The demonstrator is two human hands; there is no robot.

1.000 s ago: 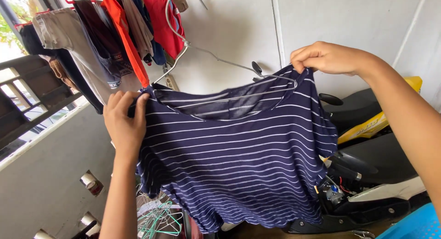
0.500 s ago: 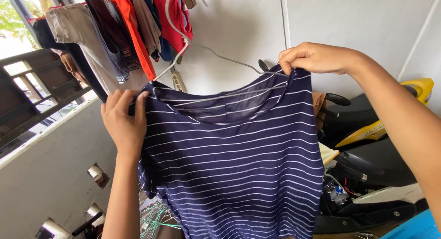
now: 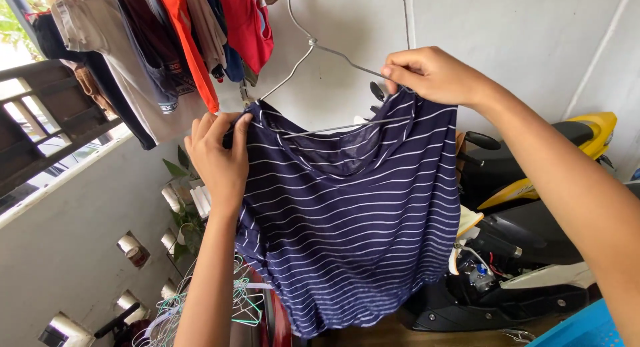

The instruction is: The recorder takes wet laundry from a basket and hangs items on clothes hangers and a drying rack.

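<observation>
Both of my hands have closed in toward each other over the last second, and that is the biggest change: the navy striped shirt (image 3: 347, 214), which a second ago was stretched wide and flat between them, now hangs narrower and bunched, its hem gathered in folds. My view has shifted too, so the wire hanger (image 3: 313, 60) sits higher and more central, its hook near the top edge. I judge that the shirt's right shoulder has been worked further onto the hanger, since the wire arm now runs straight under my right hand.

The shirt hangs in front of the white wall (image 3: 520, 34), held up at shoulder level, above the parked scooter (image 3: 533, 254) at lower right. It is thin, dark blue with fine white stripes, and sheer enough at the neckline that the hanger's lower bar shows through.

My left hand (image 3: 217, 157) is clamped on the shirt's left shoulder, fingers curled over the fabric edge. My right hand (image 3: 433, 74) pinches the other shoulder together with the hanger wire.

Other clothes hang on a line (image 3: 167, 40) at upper left, and spare hangers (image 3: 233, 307) lie in a tangle below.
</observation>
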